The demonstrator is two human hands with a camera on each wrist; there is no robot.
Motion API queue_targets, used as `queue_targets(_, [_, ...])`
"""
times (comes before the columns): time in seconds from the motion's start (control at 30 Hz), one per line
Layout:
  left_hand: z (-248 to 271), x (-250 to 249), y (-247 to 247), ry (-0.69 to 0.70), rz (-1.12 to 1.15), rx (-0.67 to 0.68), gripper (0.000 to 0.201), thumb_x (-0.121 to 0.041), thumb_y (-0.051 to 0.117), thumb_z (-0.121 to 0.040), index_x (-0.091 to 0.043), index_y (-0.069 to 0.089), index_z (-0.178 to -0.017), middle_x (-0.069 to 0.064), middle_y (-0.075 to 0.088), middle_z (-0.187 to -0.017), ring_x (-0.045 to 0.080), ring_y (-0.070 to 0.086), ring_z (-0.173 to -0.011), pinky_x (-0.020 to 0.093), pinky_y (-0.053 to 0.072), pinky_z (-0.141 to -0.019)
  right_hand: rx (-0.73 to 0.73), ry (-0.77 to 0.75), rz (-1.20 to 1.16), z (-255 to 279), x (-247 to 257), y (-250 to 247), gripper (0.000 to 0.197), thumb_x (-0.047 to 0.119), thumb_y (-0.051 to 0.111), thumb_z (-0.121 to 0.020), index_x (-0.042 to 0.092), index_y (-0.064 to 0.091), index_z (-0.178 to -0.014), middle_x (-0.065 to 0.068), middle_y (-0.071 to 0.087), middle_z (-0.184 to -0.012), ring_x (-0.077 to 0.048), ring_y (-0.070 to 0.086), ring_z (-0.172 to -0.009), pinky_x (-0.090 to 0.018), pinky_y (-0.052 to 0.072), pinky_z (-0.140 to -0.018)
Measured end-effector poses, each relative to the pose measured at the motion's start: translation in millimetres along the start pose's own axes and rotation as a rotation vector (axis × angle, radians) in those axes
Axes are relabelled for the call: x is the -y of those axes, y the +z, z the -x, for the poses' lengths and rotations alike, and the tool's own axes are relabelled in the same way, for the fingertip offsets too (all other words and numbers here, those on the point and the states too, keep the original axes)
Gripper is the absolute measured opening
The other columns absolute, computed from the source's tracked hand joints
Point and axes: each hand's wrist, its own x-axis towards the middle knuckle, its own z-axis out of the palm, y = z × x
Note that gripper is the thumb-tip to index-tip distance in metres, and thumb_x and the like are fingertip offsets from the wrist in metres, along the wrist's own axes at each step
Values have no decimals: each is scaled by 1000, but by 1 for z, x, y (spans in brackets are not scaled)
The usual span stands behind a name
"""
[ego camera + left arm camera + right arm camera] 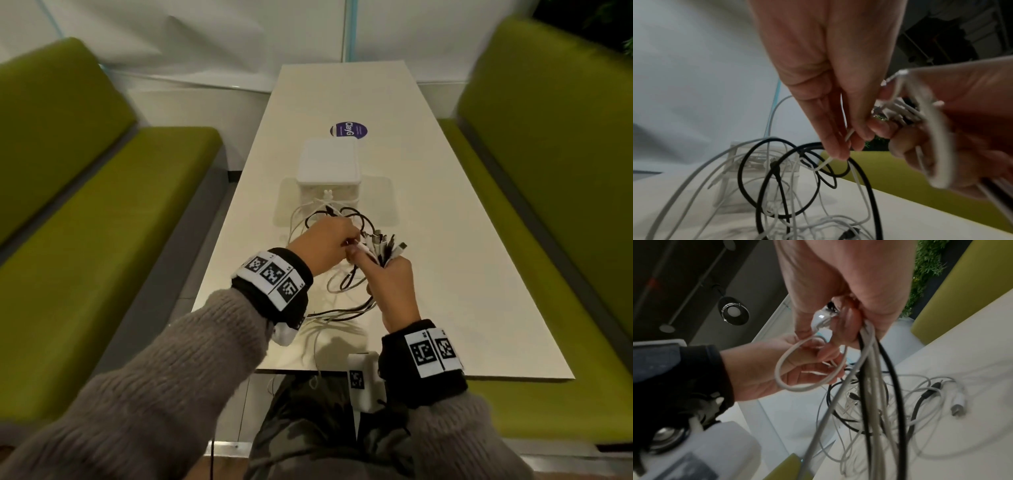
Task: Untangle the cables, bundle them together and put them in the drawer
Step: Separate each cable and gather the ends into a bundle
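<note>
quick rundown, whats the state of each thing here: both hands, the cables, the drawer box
right hand: grip closed round a bunch of cable ends, plugs sticking up
left hand: pinches a thin white cable beside the bunch
cables: black and white, still looped and tangled, trailing on the table
drawer box: upright on the table behind the hands; open or closed can't be told

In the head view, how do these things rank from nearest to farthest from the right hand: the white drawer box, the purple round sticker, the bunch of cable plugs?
1. The bunch of cable plugs: gripped in the right hand itself, fanning out above its fingers.
2. The white drawer box: farther up the table, behind the loose cables.
3. The purple round sticker: just beyond the box, farthest.
</note>
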Motion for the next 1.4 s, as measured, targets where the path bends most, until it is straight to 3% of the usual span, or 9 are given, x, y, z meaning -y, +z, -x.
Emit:
queue_targets(0.17, [5,13,-8,-87,251,29,16,-25,61,-89,-10,66,-94,1,63,-95,13,58,-86,27,47,-82,-57,-90,-93,3,-3,-8,13,8,65,-88,-3,69,-83,14,58,-58,1,44,-41,-9,33,-47])
queue_targets(0.27, [4,28,-9,-133,180,107,18,-24,58,-91,-9,64,-100,1,60,-99,19,60,-96,31,46,-87,-125,-116,-228,8,3,-14,15,0,60,-88,4,69,-77,13,66,-70,4,48,-46,-8,34,-48])
queue_targets(0.6, [3,83,-20,-374,363,23,18,-25,51,-95,-10,58,-101,15,62,-105,24,54,-91,29,38,-77,-547,-20,-479,2,7,-43,23,13,51,-97,18,65,-79,5,42,-68,-3,26,-43,-18,22,-40])
queue_targets(0.8, [5,54,-26,-201,519,-31,18,-38,51,-89,-29,64,-81,19,65,-98,36,58,-91,42,45,-82,-439,13,-437,-8,-5,-22,23,18,69,-86,8,65,-106,7,53,-80,-3,43,-67,-20,34,-68])
queue_targets(0.9, [2,36,-23,-113,538,40,18,-32,55,-91,-21,68,-85,20,64,-95,33,56,-84,38,42,-75,-308,12,-323,-7,-1,-7,30,21,75,-81,5,67,-104,10,56,-71,-3,47,-59,-20,38,-64])
queue_targets(1.07, [5,17,-18,40,525,149,12,-25,57,-92,-26,65,-83,-6,62,-90,14,57,-93,18,40,-85,-171,33,-190,-7,10,8,16,31,74,-81,20,66,-72,13,59,-58,-2,53,-53,-20,41,-58])
queue_targets(1.2, [8,21,-15,47,480,136,10,-24,59,-91,-17,64,-88,-5,59,-89,2,53,-82,6,39,-72,-159,-29,-226,-8,14,9,6,13,67,-87,14,69,-81,17,55,-48,3,46,-41,-12,34,-48])
queue_targets(1.3, [7,34,-11,-11,448,107,7,-29,58,-91,-22,59,-88,-15,56,-83,-10,49,-74,6,36,-67,-254,-74,-316,-7,14,6,10,11,66,-87,13,72,-78,12,66,-71,2,44,-49,-14,32,-55])
queue_targets(1.4, [7,49,-11,-98,464,111,9,-28,57,-92,-20,58,-89,-13,56,-80,-3,47,-72,8,35,-66,-310,-93,-458,-4,16,-1,21,7,61,-90,13,68,-72,-1,67,-86,1,44,-60,-16,32,-63])
